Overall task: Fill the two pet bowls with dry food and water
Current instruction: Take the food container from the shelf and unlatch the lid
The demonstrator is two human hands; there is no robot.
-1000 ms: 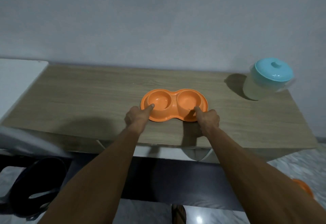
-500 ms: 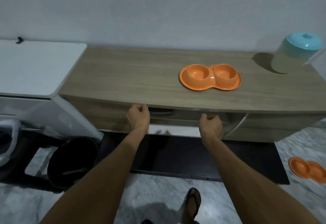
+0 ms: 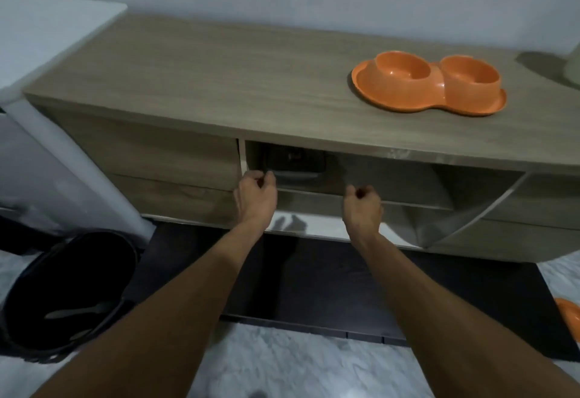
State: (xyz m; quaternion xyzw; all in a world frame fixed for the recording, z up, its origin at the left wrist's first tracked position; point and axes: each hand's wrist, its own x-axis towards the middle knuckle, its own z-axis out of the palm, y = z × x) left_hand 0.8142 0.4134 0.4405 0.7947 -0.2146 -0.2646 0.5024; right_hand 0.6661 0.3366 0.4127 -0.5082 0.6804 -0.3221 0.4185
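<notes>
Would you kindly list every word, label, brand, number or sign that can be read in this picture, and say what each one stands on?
None: no readable text shows anywhere.
The orange double bowl is plain, with no print.
The wooden cabinet carries no label.
The dark container inside the open compartment has a small mark on it, too dim and blurred to read.
The black bucket on the floor shows no lettering.
</notes>
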